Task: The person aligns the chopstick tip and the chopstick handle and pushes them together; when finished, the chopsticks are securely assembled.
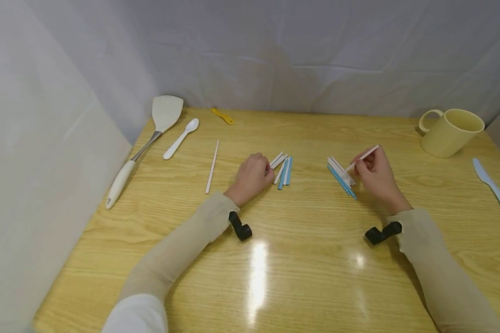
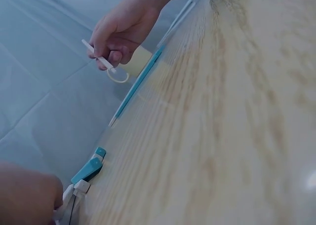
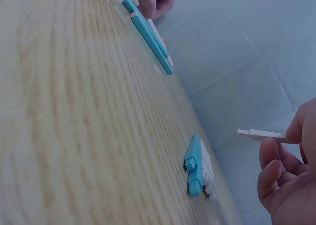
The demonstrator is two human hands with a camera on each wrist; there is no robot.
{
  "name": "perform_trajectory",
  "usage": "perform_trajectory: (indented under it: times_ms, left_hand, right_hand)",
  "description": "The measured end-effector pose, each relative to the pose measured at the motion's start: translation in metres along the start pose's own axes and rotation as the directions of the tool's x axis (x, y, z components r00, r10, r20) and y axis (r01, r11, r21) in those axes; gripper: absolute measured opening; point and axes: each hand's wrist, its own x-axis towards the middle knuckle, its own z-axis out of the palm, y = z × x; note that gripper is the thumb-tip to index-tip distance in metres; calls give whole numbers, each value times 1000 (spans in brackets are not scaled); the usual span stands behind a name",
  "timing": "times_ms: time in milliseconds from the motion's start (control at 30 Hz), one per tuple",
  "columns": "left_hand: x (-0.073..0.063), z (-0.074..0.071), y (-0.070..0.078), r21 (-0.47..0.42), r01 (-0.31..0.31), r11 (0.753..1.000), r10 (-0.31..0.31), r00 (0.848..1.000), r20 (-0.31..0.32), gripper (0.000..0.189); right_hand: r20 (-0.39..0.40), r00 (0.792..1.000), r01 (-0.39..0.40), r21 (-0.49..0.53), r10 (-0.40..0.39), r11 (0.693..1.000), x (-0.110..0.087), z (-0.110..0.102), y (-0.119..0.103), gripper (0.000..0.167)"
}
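My right hand [image 1: 377, 173] pinches a short white stick [image 1: 368, 151] between thumb and fingers, above the table. The right wrist view shows a narrower stub at the end of this stick [image 3: 264, 134]. Just left of that hand lies a slanted bundle of white sticks [image 1: 337, 167] and blue sticks [image 1: 340, 181]. At the other bundle, my left hand [image 1: 254, 178] has curled fingers at the near ends of white sticks [image 1: 278, 160]; its fingertips are partly hidden. Beside them, more blue sticks [image 1: 289, 171] and white ones lie loosely fanned.
A longer white stick [image 1: 212, 167] lies left of the left hand. Further left are a white spoon [image 1: 181, 138] and a spatula [image 1: 143, 148]; a small yellow utensil [image 1: 222, 116] is at the back edge. A yellow mug [image 1: 452, 134] and pale blue knife [image 1: 493, 189] stand and lie right.
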Motion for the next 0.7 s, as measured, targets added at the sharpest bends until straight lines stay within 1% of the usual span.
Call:
perform_trajectory:
  times_ms: [167,233,300,367,433,500,533,633,700]
  left_hand:
    - [0,1,1,-22,45,999,-45,999,20,13]
    - [1,2,1,-44,57,997,-56,998,16,13]
    - [1,4,0,-82,56,995,-57,998,-3,14]
    - [1,6,-1,-146,51,988,-55,998,-27,14]
    - [2,8,-1,-231,43,972,-57,997,-56,14]
    - [2,9,-1,-316,31,948,-60,995,-82,15]
    - [3,9,-1,-355,33,934,-67,994,-85,17]
    - [4,10,0,-433,33,901,-74,994,-79,21]
    - [4,9,1,-444,38,895,-69,996,-54,23]
  right_hand:
    - [-3,1000,4,1,-4,1000,0,0,1,20]
    - [-8,1000,9,4,-9,1000,1,-1,1,19]
    - [-12,1000,11,7,-11,1000,1,0,0,18]
    - [-12,1000,13,3,-13,1000,1,-1,0,18]
    - [-8,1000,13,-5,-14,1000,1,-1,-1,18]
    - [-2,1000,19,-3,-19,1000,1,-1,-2,18]
    - [3,1000,23,-1,-23,1000,1,-1,-2,19]
    - [12,999,32,20,-32,999,2,0,-5,18]
    - [18,999,34,35,-34,999,3,0,-5,17]
